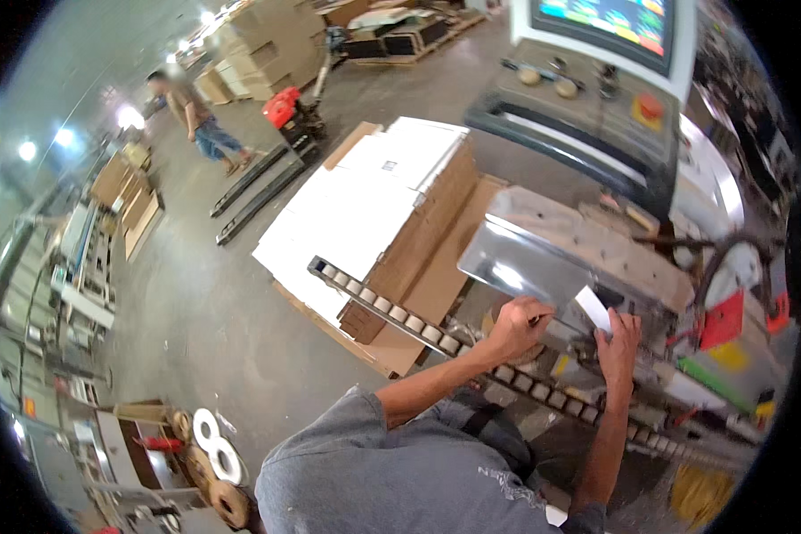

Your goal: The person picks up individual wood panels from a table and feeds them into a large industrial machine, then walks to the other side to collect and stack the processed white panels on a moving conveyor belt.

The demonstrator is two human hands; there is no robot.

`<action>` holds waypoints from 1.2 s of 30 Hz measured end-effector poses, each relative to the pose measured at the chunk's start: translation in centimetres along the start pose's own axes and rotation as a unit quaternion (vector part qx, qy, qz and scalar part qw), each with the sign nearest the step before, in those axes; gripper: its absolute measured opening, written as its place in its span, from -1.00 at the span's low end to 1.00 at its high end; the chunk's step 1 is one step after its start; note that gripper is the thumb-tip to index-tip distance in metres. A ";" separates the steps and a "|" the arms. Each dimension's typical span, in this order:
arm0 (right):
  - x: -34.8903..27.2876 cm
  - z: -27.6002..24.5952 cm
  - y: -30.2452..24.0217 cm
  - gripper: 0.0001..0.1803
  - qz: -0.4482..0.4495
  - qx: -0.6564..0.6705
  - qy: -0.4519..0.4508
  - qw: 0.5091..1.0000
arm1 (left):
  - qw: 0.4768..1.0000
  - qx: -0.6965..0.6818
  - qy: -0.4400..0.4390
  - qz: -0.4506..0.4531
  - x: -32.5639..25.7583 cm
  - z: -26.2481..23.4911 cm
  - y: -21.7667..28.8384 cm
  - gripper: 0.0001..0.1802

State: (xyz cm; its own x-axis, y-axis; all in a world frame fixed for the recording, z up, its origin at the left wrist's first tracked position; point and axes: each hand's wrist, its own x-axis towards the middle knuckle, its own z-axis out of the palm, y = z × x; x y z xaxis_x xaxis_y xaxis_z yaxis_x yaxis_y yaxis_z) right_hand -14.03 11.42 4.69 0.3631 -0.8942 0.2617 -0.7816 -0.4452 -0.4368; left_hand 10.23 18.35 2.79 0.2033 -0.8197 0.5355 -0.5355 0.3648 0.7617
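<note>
My left hand (518, 325) rests curled on the lower edge of a shiny metal machine housing (543, 254), fingers closed against the metal. My right hand (616, 343) pinches a small white card (593, 309) held up against the same housing, just right of my left hand. Both forearms reach up from my grey shirt at the bottom. A roller conveyor rail (391, 311) runs diagonally under my hands.
A pallet of stacked white flat sheets (356, 209) stands left of the machine. A control console with coloured screen (609, 22) and red button (651, 105) sits behind. A person (200, 116) walks near a red pallet jack (280, 111). Tape rolls (213, 440) lie lower left.
</note>
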 end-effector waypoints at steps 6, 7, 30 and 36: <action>6.9 4.9 4.7 -0.58 -0.088 -0.113 0.141 0.980 | 0.997 0.046 -0.015 -0.056 2.5 -1.7 -2.6 -0.84; 7.0 5.2 4.3 -0.58 -0.102 -0.108 0.138 0.979 | 0.995 0.070 -0.032 -0.065 2.8 -1.7 -2.9 -0.84; 6.0 8.6 -4.0 -0.23 0.288 0.451 0.199 0.821 | 0.984 0.118 -0.133 0.021 11.5 5.4 -7.9 -0.64; 5.5 8.4 -3.4 -0.17 0.263 0.543 0.198 0.773 | 0.981 0.112 -0.156 0.024 11.5 7.6 -7.4 -0.69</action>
State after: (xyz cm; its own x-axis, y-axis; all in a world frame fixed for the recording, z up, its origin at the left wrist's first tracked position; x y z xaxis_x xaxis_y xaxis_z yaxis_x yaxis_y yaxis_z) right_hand -5.10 7.63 0.40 -0.2115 -0.9762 -0.0483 0.1960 0.0061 -0.9806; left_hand 10.26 2.88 0.51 -0.0690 -0.9117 0.4050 -0.7125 0.3292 0.6197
